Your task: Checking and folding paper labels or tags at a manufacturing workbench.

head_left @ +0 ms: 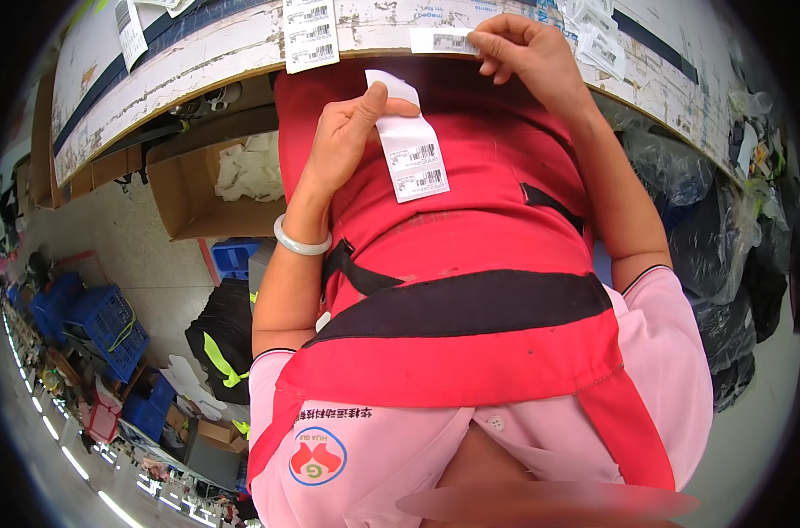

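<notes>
My left hand [350, 130] pinches a strip of white barcode labels [411, 150] between thumb and fingers. The strip hangs over my red apron, its lower end showing two printed labels and its upper part bare white. At the table's front edge, my right hand [527, 55] has thumb and forefinger closed on the right end of a single white label [439, 40] with a grey printed patch. Left of that label, a sheet of barcode labels [311, 33] lies partly over the table edge.
The worn white table [215, 57] runs across the front. More label strips [600, 44] lie at its right, another [130, 35] at its left. Under it stands a cardboard box [184, 189] with pale scraps. Clear plastic bags [708, 220] sit at right, blue crates [109, 330] at left.
</notes>
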`<state>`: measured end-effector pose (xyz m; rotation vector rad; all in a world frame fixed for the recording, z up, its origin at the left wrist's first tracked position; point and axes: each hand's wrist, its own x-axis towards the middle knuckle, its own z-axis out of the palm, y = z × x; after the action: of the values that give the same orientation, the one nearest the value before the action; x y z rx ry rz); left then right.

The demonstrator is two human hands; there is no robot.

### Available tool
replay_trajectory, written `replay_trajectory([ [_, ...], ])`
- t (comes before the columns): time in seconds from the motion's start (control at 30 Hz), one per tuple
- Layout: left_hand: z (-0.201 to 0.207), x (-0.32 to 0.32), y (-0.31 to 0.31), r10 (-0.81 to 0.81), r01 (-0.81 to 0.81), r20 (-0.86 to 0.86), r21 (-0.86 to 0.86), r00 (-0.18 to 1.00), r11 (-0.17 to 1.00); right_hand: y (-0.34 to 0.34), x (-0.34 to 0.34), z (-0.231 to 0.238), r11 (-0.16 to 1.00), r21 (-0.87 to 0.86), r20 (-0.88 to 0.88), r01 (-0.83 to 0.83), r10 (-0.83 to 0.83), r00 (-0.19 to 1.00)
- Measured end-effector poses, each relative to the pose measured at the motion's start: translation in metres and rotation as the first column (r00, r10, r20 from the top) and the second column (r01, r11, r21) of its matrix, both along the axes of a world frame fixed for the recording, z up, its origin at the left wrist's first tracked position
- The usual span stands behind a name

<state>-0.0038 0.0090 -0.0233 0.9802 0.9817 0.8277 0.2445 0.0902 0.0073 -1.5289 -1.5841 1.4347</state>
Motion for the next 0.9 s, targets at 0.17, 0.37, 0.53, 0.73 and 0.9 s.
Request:
replay_trajectory([
  [0.17, -0.01, -0.001, 0.0, 0.049, -0.048, -0.037, 0.029, 0.998, 0.998, 0.012, -0.012, 0.015, 0.995, -0.102, -0.102, 0.001, -0.011, 0.995],
  [0.37, -0.015, -0.001, 0.001, 0.041, -0.038, -0.058, 0.04, 0.997, 0.998, 0.022, -0.015, 0.002, 0.984, -0.173, -0.075, -0.029, 0.016, 0.997],
  [0.53, -0.016, 0.0, 0.0, 0.061, -0.06, -0.051, 0.016, 0.997, 0.998, 0.024, -0.017, 0.005, 0.985, -0.167, -0.038, -0.035, 0.029, 0.999],
  [0.73, -0.017, 0.0, 0.0, 0.052, -0.051, -0.059, 0.021, 0.997, 0.998, 0.025, -0.015, 0.003, 0.986, -0.155, -0.057, -0.053, 0.044, 0.997],
  [0.9, -0.016, 0.0, 0.0, 0.041, -0.041, -0.063, 0.002, 0.997, 0.999, 0.025, -0.017, 0.002, 0.986, -0.16, -0.053, -0.047, 0.039, 0.998],
])
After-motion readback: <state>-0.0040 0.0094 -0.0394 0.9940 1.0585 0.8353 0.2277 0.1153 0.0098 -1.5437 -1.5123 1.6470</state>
